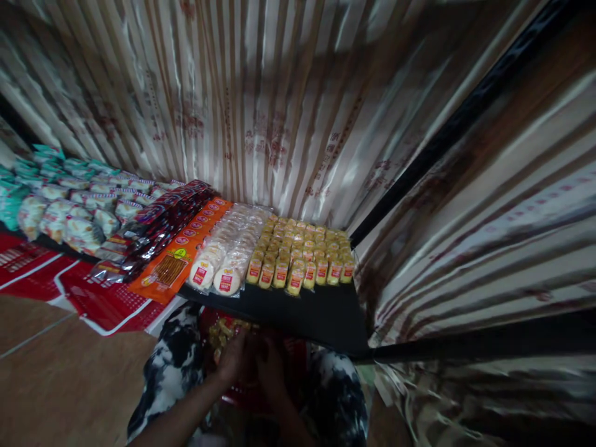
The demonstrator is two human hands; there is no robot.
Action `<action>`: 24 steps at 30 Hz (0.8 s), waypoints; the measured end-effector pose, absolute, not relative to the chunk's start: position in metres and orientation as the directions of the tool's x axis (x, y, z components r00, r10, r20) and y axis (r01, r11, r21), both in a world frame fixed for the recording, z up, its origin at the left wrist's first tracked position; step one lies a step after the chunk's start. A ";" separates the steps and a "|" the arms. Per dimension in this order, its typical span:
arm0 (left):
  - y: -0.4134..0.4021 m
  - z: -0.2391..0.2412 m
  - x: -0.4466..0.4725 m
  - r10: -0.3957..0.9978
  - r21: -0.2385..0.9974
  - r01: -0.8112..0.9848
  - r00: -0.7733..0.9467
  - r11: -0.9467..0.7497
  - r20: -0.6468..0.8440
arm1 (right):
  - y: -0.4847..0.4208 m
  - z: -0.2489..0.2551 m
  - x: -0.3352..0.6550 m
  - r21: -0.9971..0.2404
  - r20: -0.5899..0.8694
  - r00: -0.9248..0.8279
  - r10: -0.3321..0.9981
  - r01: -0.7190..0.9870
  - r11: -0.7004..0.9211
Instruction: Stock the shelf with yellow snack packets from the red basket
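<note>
My left hand [234, 357] reaches down into a red container [298, 357] between my knees, close beside a heap of small yellow wrapped packs [224, 330]. To its right, my right hand [270, 363] is over the same container. Both hands are in deep shadow, their fingers bent inward near each other. Whether either one grips a pack does not show. Just beyond, on a black shelf [302, 316], small yellow packs [295, 276] with red labels stand in several tight rows.
Left of the yellow packs lie round white crackers [226, 281] in clear wrap, an orange bag [170, 267], dark shiny packets [158, 220] and whitish puffy bags [81, 233]. Behind hangs a striped pleated curtain [270, 105], crossed by a black post [419, 152]. A red banner [107, 304] hangs below the shelf.
</note>
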State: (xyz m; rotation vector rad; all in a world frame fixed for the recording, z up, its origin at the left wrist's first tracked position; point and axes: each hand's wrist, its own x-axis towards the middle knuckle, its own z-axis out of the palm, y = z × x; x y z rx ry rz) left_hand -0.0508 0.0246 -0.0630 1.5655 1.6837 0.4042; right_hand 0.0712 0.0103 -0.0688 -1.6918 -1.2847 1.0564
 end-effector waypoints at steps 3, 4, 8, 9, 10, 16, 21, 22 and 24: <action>0.022 -0.050 -0.054 0.956 0.778 0.583 0.006 0.235 -0.294 | 0.009 -0.052 0.071 -0.947 -0.128 0.123 0.984 0.279 -0.158; 0.022 -0.045 -0.054 0.960 0.800 0.551 -0.012 0.239 -0.278 | 0.008 -0.047 0.072 -0.953 -0.114 0.123 0.986 0.266 -0.144; 0.022 -0.028 -0.053 0.967 0.904 0.346 -0.053 0.251 -0.249 | 0.005 -0.027 0.075 -0.954 -0.109 0.146 0.983 0.262 -0.145; 0.023 -0.024 -0.053 0.967 0.927 0.273 -0.056 0.256 -0.250 | 0.004 -0.022 0.076 -0.953 -0.120 0.135 0.984 0.263 -0.152; 0.023 -0.020 -0.052 0.966 0.945 0.201 -0.061 0.259 -0.252 | 0.004 -0.017 0.077 -0.954 -0.132 0.110 0.985 0.256 -0.157; 0.027 0.007 -0.047 0.953 0.951 -0.059 0.009 0.304 -0.304 | 0.008 0.005 0.085 -0.981 -0.168 -0.022 0.985 0.103 -0.165; 0.034 0.027 -0.041 0.965 0.965 -0.041 -0.021 0.260 -0.261 | 0.012 0.005 0.091 -0.986 -0.162 -0.014 0.987 0.047 -0.161; 0.035 0.030 -0.039 0.967 0.967 -0.035 -0.027 0.254 -0.255 | 0.013 0.006 0.092 -0.988 -0.152 -0.015 0.988 0.028 -0.151; 0.037 0.034 -0.035 0.970 0.970 -0.034 -0.036 0.239 -0.241 | 0.016 0.009 0.094 -0.991 -0.131 -0.007 0.991 0.000 -0.131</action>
